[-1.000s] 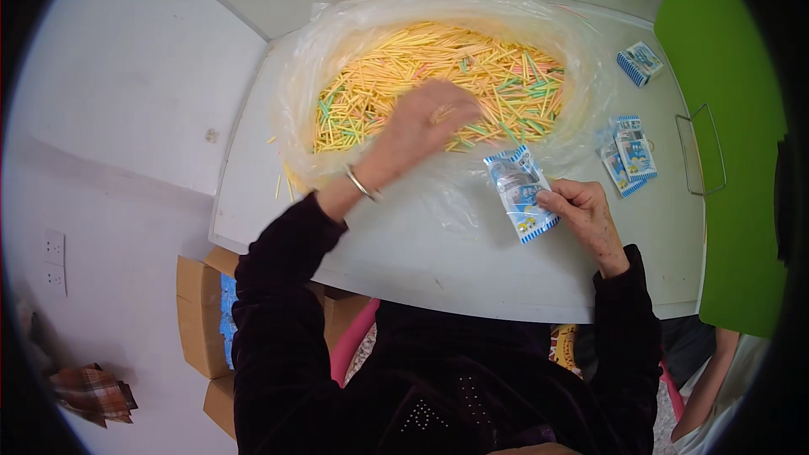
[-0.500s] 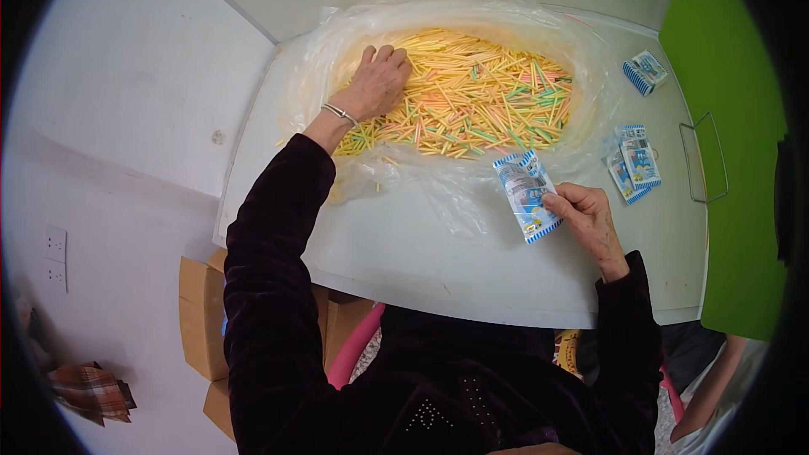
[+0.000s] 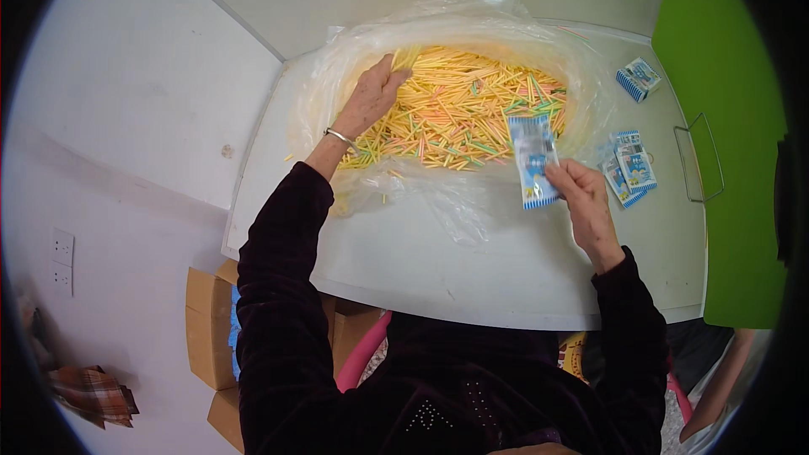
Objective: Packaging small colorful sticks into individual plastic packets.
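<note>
A heap of thin pastel sticks [image 3: 472, 109], mostly yellow with some pink and green, lies in a spread-out clear plastic bag [image 3: 438, 194] on the table. Over the heap's left part, my left hand [image 3: 371, 97] pinches a small bunch of yellow sticks [image 3: 407, 57], their tips pointing away from me. My right hand [image 3: 583, 198] grips a small blue and white packet [image 3: 533, 160] between thumb and fingers, holding it up at the heap's near right edge. Whether the packet holds anything cannot be seen.
Several blue and white packets [image 3: 632, 164] lie at the table's right side, with a bundled stack of packets [image 3: 638, 79] farther back. A wire stand [image 3: 699, 160] is by the green panel [image 3: 742, 118]. Cardboard boxes [image 3: 211, 329] stand below left. Another person's arm [image 3: 725, 383] shows at lower right.
My left hand has come up out of the heap with a bunch of sticks. My right hand has raised the packet slightly away from me and turned it more upright.
</note>
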The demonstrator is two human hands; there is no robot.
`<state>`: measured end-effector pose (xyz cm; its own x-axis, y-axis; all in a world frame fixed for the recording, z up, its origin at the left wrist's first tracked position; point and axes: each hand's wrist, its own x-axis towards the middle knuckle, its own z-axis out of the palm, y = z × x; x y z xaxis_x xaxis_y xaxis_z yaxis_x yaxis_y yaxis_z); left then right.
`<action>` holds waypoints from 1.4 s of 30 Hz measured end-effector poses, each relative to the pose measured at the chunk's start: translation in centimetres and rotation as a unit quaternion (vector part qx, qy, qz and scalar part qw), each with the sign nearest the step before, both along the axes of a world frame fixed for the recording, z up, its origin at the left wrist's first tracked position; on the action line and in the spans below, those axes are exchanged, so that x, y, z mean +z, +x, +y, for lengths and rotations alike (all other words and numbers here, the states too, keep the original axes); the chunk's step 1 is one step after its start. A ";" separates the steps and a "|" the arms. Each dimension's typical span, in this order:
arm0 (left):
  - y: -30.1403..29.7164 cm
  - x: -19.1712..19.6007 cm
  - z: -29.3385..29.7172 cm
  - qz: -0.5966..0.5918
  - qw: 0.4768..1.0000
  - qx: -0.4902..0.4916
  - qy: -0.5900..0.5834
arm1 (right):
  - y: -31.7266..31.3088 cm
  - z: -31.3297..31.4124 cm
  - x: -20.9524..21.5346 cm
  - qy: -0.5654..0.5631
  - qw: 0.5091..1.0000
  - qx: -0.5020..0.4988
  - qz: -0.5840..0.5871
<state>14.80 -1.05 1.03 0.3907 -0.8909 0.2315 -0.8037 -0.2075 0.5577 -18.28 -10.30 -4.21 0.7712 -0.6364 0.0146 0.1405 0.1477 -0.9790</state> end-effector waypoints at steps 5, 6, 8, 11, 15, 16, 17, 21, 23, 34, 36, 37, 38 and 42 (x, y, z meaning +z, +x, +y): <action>-2.9 0.9 -1.3 0.365 0.918 -0.107 -0.113 | 5.7 -0.7 0.3 0.093 0.991 -0.033 -0.090; -3.2 0.6 -1.6 0.473 0.867 -0.103 -0.119 | 7.2 -0.6 0.3 0.133 0.981 -0.042 -0.136; -4.0 -0.5 -2.7 0.493 0.853 -0.079 -0.151 | 9.6 -0.5 0.3 0.176 0.972 -0.058 -0.146; -5.5 -1.0 -3.4 0.569 0.797 -0.064 -0.191 | 12.2 -0.4 -0.8 0.253 0.949 -0.076 -0.172; -8.0 -1.7 -4.4 0.638 0.727 -0.064 -0.246 | 14.9 -1.1 -2.7 0.359 0.902 -0.097 -0.219; -8.6 -2.0 -4.5 0.639 0.726 -0.065 -0.245 | 15.1 -1.3 -3.1 0.359 0.902 -0.099 -0.218; -9.0 -2.3 -4.5 0.633 0.727 -0.069 -0.259 | 15.5 -1.1 -2.9 0.383 0.890 -0.111 -0.220; -10.7 -3.2 -4.6 0.631 0.717 -0.044 -0.293 | 15.4 -0.8 -2.3 0.372 0.870 -0.066 -0.318; -11.8 -3.8 -5.0 0.599 0.733 -0.034 -0.320 | 15.5 -0.8 -2.4 0.403 0.857 -0.103 -0.306; -13.2 -4.7 -5.7 0.578 0.730 0.017 -0.365 | 15.1 -0.8 -2.0 0.423 0.841 -0.121 -0.313; -12.7 -4.4 -5.7 0.572 0.731 0.029 -0.372 | 15.0 -1.3 -2.5 0.394 0.864 -0.108 -0.294; -12.5 -4.3 -5.7 0.572 0.730 0.028 -0.373 | 14.7 -1.7 -2.7 0.393 0.864 -0.108 -0.294; -12.2 -4.1 -5.6 0.566 0.737 0.010 -0.370 | 14.2 -1.9 -2.3 0.358 0.884 -0.120 -0.277; -11.1 -3.7 -4.7 0.541 0.778 -0.007 -0.320 | 11.8 -2.1 -0.7 0.211 0.929 -0.103 -0.285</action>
